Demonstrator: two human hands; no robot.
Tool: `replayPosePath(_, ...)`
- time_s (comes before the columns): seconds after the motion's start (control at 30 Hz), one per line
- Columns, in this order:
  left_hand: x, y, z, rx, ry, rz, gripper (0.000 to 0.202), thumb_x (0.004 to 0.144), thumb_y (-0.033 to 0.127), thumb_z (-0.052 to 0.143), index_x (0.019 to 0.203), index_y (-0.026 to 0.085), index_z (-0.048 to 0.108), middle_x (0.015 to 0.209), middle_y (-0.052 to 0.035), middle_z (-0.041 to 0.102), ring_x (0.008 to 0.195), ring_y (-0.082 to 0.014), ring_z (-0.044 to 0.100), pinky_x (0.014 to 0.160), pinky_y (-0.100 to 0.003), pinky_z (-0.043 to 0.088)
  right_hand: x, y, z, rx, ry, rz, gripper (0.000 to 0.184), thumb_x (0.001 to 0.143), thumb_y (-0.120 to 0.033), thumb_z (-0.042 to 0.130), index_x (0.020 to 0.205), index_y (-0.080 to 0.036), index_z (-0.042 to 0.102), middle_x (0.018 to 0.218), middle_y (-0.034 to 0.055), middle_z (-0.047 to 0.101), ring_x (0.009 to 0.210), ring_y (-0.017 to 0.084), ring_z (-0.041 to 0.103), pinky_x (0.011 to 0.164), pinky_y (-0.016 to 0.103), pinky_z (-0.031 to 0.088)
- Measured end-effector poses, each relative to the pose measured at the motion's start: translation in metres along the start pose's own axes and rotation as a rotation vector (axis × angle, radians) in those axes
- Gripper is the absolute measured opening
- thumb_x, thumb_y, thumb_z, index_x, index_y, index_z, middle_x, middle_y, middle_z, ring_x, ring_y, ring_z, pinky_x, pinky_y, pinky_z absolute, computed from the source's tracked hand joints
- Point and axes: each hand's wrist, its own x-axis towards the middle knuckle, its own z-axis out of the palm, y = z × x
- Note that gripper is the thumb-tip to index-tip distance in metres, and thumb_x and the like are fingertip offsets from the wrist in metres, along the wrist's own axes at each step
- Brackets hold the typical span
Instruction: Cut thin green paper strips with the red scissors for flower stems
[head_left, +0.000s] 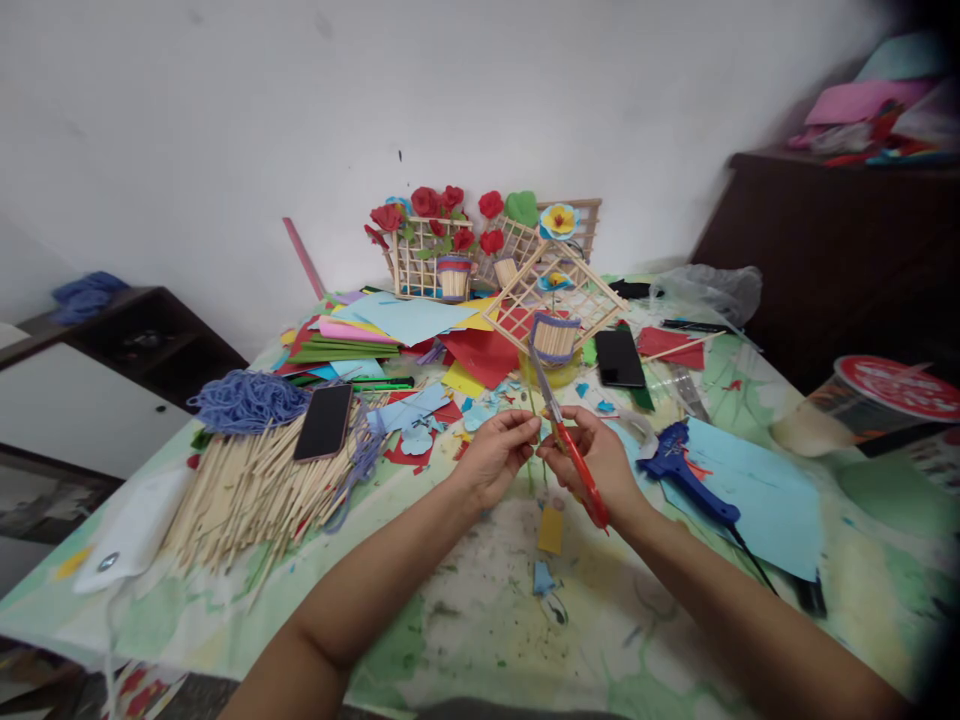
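Observation:
Red-handled scissors [576, 460] lie in my right hand [596, 460], their blades pointing up and away toward the small stick basket. The fingers of that hand are curled around them. Close beside it, my left hand [499, 455] is pinched on a thin green strip [532, 480], which runs up and down between the two hands. Just beyond the hands stands a stick lattice frame [600, 300] with a small stick basket [555, 338] edged in purple yarn and a blue and yellow paper flower [559, 221] on top. What the right fingertips touch is too small to make out.
Bamboo sticks [232, 490], purple yarn [251, 400] and a phone [324, 422] lie left. Coloured paper [420, 318] and red-flowered lattices [431, 250] stand behind. To the right are another phone [620, 358], a blue glue gun [686, 470], blue paper [757, 500] and a lidded tub [847, 410].

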Motion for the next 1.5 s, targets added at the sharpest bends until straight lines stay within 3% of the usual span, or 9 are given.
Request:
replayPosePath(0.27, 0.009, 0.020, -0.011, -0.087, 0.051, 0.047, 0.024, 0.065, 0.020, 0.075, 0.074, 0.013, 0.054, 0.065, 0.0038, 0.050, 0.057, -0.0027, 0.048, 0.055, -0.015, 0.036, -0.004, -0.010, -0.002, 0.072, 0.011, 0.036, 0.051, 0.057, -0.033, 0.071, 0.100, -0.021, 0.045, 0.063, -0.0067, 0.058, 0.035, 0.005, 0.041, 0.033, 0.020, 0.035)
replayPosePath(0.43, 0.010, 0.022, -0.012, -0.108, 0.098, 0.036, 0.019, 0.070, 0.024, 0.071, 0.082, 0.013, 0.060, 0.069, 0.0018, 0.053, 0.058, -0.0035, 0.050, 0.054, -0.016, 0.037, -0.004, -0.013, -0.004, 0.063, 0.014, 0.025, 0.050, 0.058, -0.032, 0.070, 0.099, -0.021, 0.045, 0.063, -0.0068, 0.057, 0.035, 0.005, 0.041, 0.032, 0.019, 0.034)
replayPosePath(0.57, 0.005, 0.016, -0.009, 0.025, -0.024, -0.085, 0.025, 0.069, 0.026, 0.073, 0.087, 0.011, 0.065, 0.075, -0.0007, 0.057, 0.062, -0.0047, 0.052, 0.057, -0.018, 0.038, -0.002, -0.013, -0.006, 0.039, 0.023, 0.013, 0.048, 0.059, -0.033, 0.070, 0.099, -0.021, 0.046, 0.063, -0.0063, 0.058, 0.035, 0.006, 0.042, 0.032, 0.019, 0.034)
replayPosePath(0.7, 0.002, 0.011, -0.008, 0.135, -0.114, -0.087, 0.025, 0.063, 0.026, 0.078, 0.080, 0.012, 0.066, 0.072, -0.0004, 0.058, 0.063, -0.0051, 0.052, 0.061, -0.019, 0.037, -0.002, -0.012, -0.006, 0.036, 0.011, 0.016, 0.049, 0.059, -0.035, 0.070, 0.099, -0.021, 0.046, 0.063, -0.0060, 0.058, 0.037, 0.006, 0.042, 0.033, 0.020, 0.035)
replayPosePath(1.13, 0.000, 0.014, -0.006, 0.288, -0.108, 0.003, 0.027, 0.058, 0.031, 0.079, 0.071, 0.012, 0.066, 0.064, 0.0003, 0.056, 0.058, -0.0057, 0.044, 0.061, -0.022, 0.032, 0.000, -0.009, -0.004, 0.018, 0.021, 0.045, 0.051, 0.056, -0.032, 0.070, 0.098, -0.023, 0.043, 0.062, -0.0067, 0.057, 0.036, 0.006, 0.042, 0.034, 0.019, 0.033)
replayPosePath(1.5, 0.002, 0.015, -0.007, 0.389, -0.126, 0.019, 0.027, 0.058, 0.032, 0.078, 0.071, 0.012, 0.065, 0.063, 0.0005, 0.056, 0.057, -0.0067, 0.042, 0.060, -0.024, 0.029, 0.001, -0.005, -0.007, -0.051, -0.008, -0.017, 0.046, 0.063, -0.039, 0.065, 0.101, -0.023, 0.044, 0.063, -0.0048, 0.058, 0.036, 0.007, 0.042, 0.034, 0.020, 0.034)
